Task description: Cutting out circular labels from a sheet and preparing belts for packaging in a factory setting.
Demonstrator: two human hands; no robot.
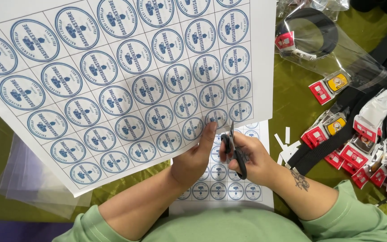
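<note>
A large white sheet [113,80] of round blue-and-white stickers fills the frame from 9 to 1 o'clock, lifted and tilted over an olive-green cloth [292,98]. Its lower right edge sits at centre frame.

At 2 to 4 o'clock lies a pile of black straps [381,89] with red-and-white tagged buckles. One clear bag [332,45] at 1 o'clock contains a coiled black strap with a red tag; its mouth lies open toward the pile. Further clear bags [36,179] lie flat at 8 o'clock, partly under the sheet; contents cannot be told.

A second sticker sheet [225,190] lies flat at 6 o'clock, under both hands.

The left hand [193,159], just below centre, pinches the large sheet's lower edge, thumb on top, fingers closed beneath the paper.

The right hand [254,159], just beside it at 5 o'clock, is closed through the handles of black scissors [234,152]. The blades point to 12 o'clock, slightly parted, at the sheet's edge.

White paper strips [285,145] lie scattered at 4 o'clock, near the right hand.
</note>
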